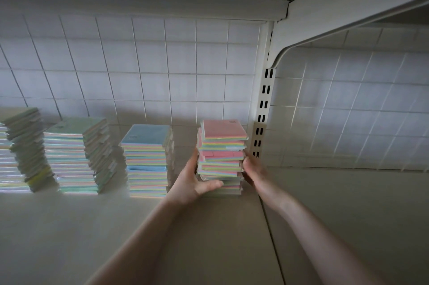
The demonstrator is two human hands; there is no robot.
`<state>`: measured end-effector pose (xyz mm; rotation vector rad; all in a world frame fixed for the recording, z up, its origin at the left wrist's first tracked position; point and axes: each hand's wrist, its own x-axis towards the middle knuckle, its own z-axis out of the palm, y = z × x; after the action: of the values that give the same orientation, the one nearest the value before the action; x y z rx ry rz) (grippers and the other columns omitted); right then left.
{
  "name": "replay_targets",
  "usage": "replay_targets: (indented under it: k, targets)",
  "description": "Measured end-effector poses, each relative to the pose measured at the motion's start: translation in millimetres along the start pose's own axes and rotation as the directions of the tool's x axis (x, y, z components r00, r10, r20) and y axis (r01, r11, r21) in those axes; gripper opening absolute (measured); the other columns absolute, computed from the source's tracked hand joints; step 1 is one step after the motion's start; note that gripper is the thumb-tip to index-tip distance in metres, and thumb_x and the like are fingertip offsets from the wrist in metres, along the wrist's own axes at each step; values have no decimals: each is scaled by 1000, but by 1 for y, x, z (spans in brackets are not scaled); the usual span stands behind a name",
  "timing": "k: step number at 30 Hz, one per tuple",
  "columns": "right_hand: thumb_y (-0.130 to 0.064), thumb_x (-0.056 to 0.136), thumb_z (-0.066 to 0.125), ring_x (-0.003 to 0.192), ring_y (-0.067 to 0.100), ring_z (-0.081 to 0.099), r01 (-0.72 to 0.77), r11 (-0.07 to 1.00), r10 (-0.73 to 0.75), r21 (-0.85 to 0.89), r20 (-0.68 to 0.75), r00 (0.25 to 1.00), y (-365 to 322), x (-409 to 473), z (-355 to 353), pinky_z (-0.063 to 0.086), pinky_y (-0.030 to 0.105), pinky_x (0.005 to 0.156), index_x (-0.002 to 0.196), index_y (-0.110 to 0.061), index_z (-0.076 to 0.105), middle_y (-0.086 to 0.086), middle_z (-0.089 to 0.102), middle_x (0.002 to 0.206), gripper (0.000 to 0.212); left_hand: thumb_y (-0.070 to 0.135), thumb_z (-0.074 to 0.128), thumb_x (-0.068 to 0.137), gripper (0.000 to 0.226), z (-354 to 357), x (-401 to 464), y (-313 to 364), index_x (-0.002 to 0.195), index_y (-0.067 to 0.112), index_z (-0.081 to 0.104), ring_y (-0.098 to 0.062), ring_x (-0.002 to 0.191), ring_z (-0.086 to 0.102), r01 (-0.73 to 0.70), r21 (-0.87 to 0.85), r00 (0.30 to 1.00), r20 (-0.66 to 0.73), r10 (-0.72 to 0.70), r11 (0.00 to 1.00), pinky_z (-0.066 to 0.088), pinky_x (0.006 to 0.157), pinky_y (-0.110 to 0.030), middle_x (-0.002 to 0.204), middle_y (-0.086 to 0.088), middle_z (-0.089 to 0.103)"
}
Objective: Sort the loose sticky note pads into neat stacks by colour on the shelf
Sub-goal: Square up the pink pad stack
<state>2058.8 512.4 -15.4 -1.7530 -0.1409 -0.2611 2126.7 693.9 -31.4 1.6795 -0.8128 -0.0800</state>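
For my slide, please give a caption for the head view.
Both hands, left hand and right hand, steady the pink-topped stack on the shelf.

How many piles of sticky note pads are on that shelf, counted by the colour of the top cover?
Pink-topped stack: 1, held between the left hand and right hand
Blue-topped stack: 1
Green-topped stacks: 2
Total: 4

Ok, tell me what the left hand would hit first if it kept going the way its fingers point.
The left hand already holds the pink-topped stack, fingers aimed up and back along its left side. Past the stack, the tiled wall looks first, though depth is unclear.
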Motion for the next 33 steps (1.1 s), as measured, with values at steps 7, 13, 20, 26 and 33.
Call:
replay_targets:
  k: [7,13,20,26,33]
  targets:
    - [-65,52,79,117,10,57,-34,999,28,34,162,986,5,-2,-8,46,21,90,120,-23,56,-9,65,121,83,27,80,66,73,-5,-1,-4,129,15,46,2,110,58,58,30,997,58,-59,998,41,89,-12,112,21,66]
    - [-71,56,73,114,7,59,-60,998,58,12,116,992,6,-5,-4,45,18,89,116,-26,59,-12,66,117,76,43,80,63,72,0,-2,-3,126,22,50,-3,114,57,61,41,998,-14,-60,997,42,92,-14,116,11,66]
    - [-46,57,85,124,7,50,-40,998,47,-40,193,980,4,-9,-11,42,25,101,131,-24,43,-12,58,130,88,26,81,66,75,-1,-2,1,130,13,45,-4,114,58,23,-10,1000,-10,-23,1000,41,88,-11,116,13,65]
    - [-12,59,80,127,8,46,-54,982,89,-180,194,977,15,-6,-15,37,20,105,133,-22,38,-9,51,134,85,34,81,59,77,-1,-2,0,126,17,47,-4,112,59,28,-49,999,-30,-30,998,42,87,-10,114,10,67]
    - [3,74,74,112,-17,48,-27,968,71,-250,171,983,19,-7,-12,34,5,93,127,-24,38,-15,49,126,69,35,82,59,74,0,-1,-3,124,21,49,-9,114,59,38,-75,999,-31,-41,996,44,91,-16,115,9,67]
